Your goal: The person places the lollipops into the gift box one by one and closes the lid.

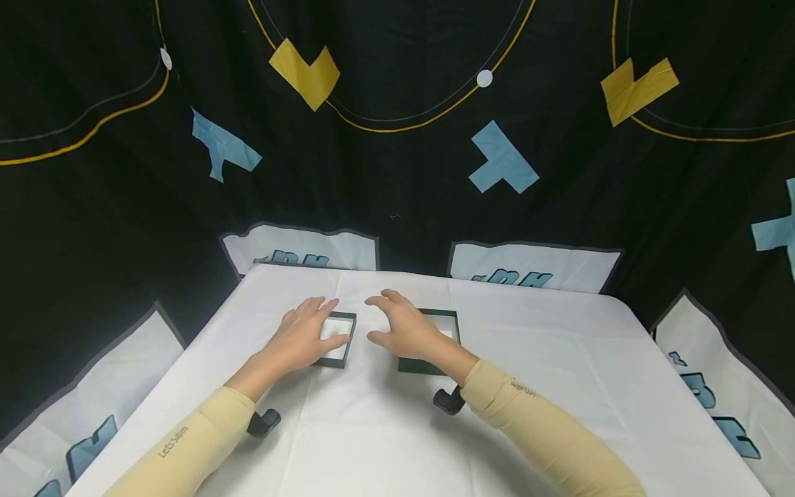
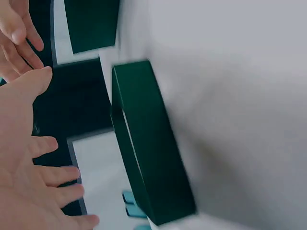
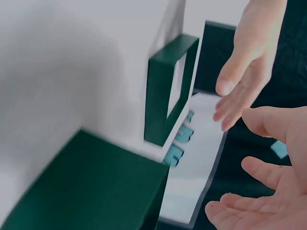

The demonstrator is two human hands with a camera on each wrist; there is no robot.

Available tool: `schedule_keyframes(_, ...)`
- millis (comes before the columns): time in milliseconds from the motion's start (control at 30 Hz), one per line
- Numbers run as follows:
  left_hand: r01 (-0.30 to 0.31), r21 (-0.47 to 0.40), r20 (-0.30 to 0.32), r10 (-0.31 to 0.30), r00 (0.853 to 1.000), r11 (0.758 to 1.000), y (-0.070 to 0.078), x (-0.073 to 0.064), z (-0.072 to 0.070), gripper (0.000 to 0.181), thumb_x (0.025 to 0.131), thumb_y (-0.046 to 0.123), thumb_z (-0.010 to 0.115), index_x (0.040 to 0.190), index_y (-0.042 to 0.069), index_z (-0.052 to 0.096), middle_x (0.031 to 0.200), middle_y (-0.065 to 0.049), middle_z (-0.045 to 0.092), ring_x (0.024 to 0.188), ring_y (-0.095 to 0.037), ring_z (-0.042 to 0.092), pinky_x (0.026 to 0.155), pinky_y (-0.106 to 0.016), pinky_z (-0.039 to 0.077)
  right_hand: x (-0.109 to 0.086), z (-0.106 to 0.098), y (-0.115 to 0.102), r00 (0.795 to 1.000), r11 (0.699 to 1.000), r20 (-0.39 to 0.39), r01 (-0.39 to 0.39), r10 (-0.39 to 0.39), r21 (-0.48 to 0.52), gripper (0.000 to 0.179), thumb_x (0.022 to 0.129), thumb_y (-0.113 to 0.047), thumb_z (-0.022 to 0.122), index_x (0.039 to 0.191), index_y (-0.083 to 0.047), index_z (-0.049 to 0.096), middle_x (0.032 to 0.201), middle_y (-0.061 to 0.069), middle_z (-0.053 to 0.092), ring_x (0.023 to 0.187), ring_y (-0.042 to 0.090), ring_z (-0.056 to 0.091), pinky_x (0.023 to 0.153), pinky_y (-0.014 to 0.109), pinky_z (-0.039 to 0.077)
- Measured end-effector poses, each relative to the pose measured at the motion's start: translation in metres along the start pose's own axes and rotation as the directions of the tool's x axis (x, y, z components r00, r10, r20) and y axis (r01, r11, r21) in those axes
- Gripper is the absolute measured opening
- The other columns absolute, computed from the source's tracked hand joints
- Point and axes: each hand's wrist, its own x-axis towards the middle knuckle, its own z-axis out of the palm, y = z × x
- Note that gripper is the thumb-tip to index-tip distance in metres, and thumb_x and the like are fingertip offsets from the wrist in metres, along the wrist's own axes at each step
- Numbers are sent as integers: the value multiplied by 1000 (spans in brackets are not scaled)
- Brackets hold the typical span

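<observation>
My left hand [image 1: 303, 335] hovers over a shallow dark green box part [image 1: 350, 339], with a white inside, left of the table's middle. Its fingers are spread and point forward, gripping nothing. To the right, my right hand [image 1: 405, 328] is over a second dark green box part [image 1: 422, 366], fingers loosely bent and apart, also holding nothing. In the left wrist view, the left box part [image 2: 153, 143] stands apart from the palm. The right wrist view shows the nearer right box part [image 3: 86, 187] with taller-looking walls. The hands face each other across a gap.
A white cloth [image 1: 373, 442] covers the table. Beyond its back edge hangs a black curtain [image 1: 373, 193] with yellow and blue tape pieces. White printed sheets [image 1: 534, 266] show around the table's edges. A black wrist mount [image 1: 448, 400] sits under the right forearm.
</observation>
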Motion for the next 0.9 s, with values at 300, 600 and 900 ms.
schedule_keyframes(300, 130, -22, 106, -127, 986, 991, -39, -20, -2, 96, 91, 60, 63, 154, -5, 31, 155, -36, 32, 145, -53, 26, 111, -74, 19, 9, 26, -23, 992, 996, 119, -50, 42, 70, 76, 90, -38, 74, 155, -23, 38, 163, 15, 29, 146, 32, 40, 108, 52, 44)
schedule_keyframes(600, 116, -106, 188, -94, 978, 988, -53, -33, 2, 109, 83, 62, 72, 154, -9, 28, 150, -34, 41, 138, -52, 39, 108, -66, 34, 15, 57, -33, 972, 992, 209, -119, 108, 39, 90, 86, -47, 77, 157, -15, 32, 161, 26, 29, 148, 37, 35, 111, 53, 40)
schedule_keyframes(900, 132, -151, 225, -96, 970, 980, -59, -39, 6, 108, 83, 53, 77, 156, -6, 23, 148, -31, 46, 134, -47, 48, 105, -64, 40, 21, 79, -35, 959, 991, 250, -136, 134, -7, 92, 85, -49, 78, 155, -9, 34, 149, 23, 47, 138, 34, 49, 107, 47, 45)
